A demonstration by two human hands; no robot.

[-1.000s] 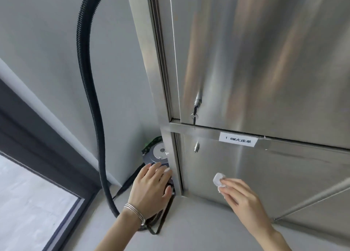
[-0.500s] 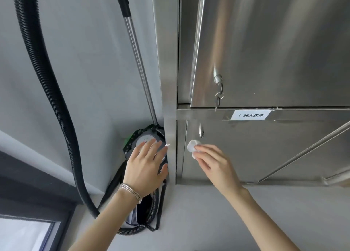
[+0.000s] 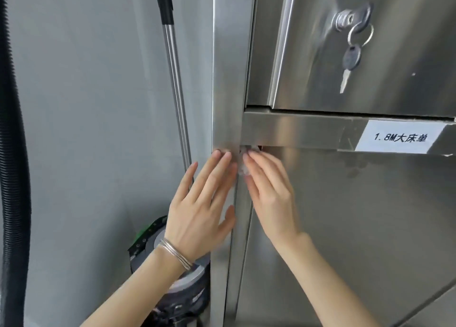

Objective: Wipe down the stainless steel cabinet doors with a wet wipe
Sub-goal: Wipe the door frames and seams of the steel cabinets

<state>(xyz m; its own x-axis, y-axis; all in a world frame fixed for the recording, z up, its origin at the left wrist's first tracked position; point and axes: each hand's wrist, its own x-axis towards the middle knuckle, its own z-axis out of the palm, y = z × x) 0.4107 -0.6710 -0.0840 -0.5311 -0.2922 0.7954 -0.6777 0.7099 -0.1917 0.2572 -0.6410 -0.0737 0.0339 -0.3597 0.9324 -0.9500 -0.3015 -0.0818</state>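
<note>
The stainless steel cabinet fills the right half of the view, with a lower door (image 3: 357, 228) and an upper door (image 3: 394, 43). My right hand (image 3: 269, 193) presses a small crumpled white wet wipe (image 3: 243, 170) against the top left corner of the lower door, just under the crossbar; most of the wipe is hidden under my fingers. My left hand (image 3: 202, 203), with thin bracelets on the wrist, lies flat with fingers spread on the cabinet's left corner post (image 3: 227, 80).
A key (image 3: 350, 62) hangs from the upper door's lock. A white label (image 3: 397, 136) is stuck on the crossbar. Left of the cabinet stand a vacuum cleaner (image 3: 177, 289), its metal wand (image 3: 176, 92) and a black ribbed hose (image 3: 13, 178) against the grey wall.
My right hand has carried the wipe up and left across the lower door to its top left corner. My left hand has slid up the post. The view has closed in on the cabinet.
</note>
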